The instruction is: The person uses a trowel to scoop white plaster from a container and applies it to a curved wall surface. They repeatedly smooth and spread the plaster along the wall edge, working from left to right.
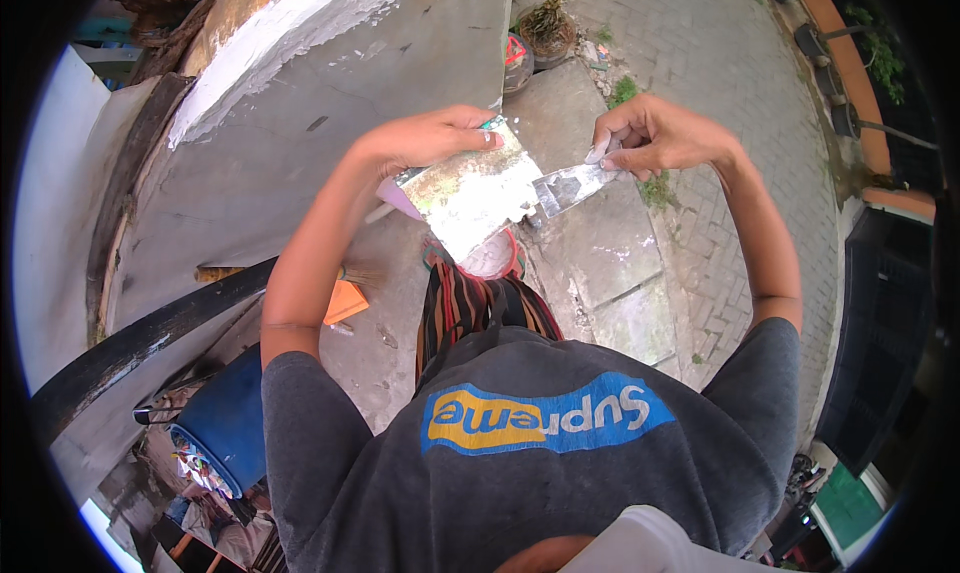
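Note:
My left hand (425,138) grips a flat board (465,195) by its far edge, thumb on top. Bright white paste, likely filler, coats much of its face. In my right hand (660,138), pinched between thumb and fingers, is a flat scraper (575,188) with a smeared grey blade. The blade's end meets the board's right edge, where a lump of paste sits. White residue marks my right fingers. Below the board, between my feet, a pink bucket (492,256) with whitish contents shows in part.
On the left stands a grey wall (370,113) with a rough white coated band (290,33) on top. A dark curved rail (150,358), a blue bin (225,413) and an orange object (345,301) are nearby. Ahead stands a potted plant (547,28) beside paving (690,43).

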Demonstrator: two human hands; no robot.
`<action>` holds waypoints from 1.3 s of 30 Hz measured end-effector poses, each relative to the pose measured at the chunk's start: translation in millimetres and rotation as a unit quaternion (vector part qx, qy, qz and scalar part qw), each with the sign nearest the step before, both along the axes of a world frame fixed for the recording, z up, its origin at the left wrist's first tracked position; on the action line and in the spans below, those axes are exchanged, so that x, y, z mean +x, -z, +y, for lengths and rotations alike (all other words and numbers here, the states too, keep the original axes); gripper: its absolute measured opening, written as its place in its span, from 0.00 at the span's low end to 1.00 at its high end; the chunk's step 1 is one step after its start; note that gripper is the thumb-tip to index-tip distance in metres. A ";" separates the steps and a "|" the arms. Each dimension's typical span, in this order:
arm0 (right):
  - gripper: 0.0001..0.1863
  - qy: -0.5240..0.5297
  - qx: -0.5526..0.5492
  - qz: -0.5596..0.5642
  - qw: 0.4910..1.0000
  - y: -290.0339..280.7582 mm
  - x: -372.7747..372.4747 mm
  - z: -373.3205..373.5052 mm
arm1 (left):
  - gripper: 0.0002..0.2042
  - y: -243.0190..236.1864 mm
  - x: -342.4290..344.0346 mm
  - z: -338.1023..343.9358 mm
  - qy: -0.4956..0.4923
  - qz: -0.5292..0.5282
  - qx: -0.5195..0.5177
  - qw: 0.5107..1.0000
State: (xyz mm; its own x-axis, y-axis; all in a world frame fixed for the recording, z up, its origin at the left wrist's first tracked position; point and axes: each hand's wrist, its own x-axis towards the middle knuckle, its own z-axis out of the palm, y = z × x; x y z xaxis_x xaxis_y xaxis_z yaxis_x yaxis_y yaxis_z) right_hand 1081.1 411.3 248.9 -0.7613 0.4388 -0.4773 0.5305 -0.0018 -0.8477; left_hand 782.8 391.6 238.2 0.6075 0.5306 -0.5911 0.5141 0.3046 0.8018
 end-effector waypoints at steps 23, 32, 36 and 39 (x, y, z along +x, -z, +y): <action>0.20 0.240 0.733 0.039 0.636 -137.9 -89.9 118.9 | 0.17 -1.2 -66.9 39.3 -0.260 -0.181 -0.111 0.942; 0.19 0.148 0.837 -0.054 0.524 -116.2 -150.4 155.2 | 0.16 11.5 -117.6 76.5 -0.327 -0.278 -0.114 0.896; 0.21 0.130 0.866 -0.067 0.477 -110.3 -153.8 173.1 | 0.18 5.3 -124.1 82.9 -0.338 -0.246 -0.125 0.900; 0.22 0.129 0.883 -0.062 0.447 -109.3 -154.6 184.9 | 0.17 10.4 -126.6 87.6 -0.335 -0.233 -0.112 0.906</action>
